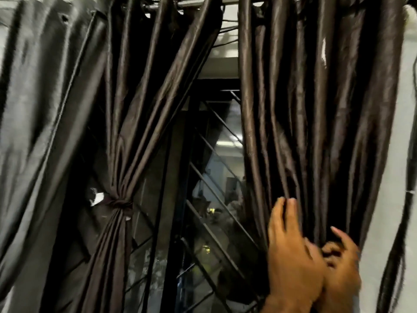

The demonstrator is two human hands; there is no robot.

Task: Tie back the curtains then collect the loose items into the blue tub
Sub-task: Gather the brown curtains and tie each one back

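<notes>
Two dark brown satin curtains hang from a metal rod (228, 1) over a window. The left curtain (144, 91) is gathered and bound at mid height by a tie-back (119, 203) with a white scrap beside it. The right curtain (316, 114) hangs in loose folds. My left hand (291, 251) presses flat against its lower folds, fingers up. My right hand (340, 260) is just to the right, fingers curled around the bunched cloth. The blue tub is out of view.
A grey sheet-like curtain (38, 109) hangs at the far left. Behind the gap, a window with a diagonal metal grille (209, 195) shows reflections. A pale wall (394, 199) with a dark hanging cord (406, 211) lies at the right.
</notes>
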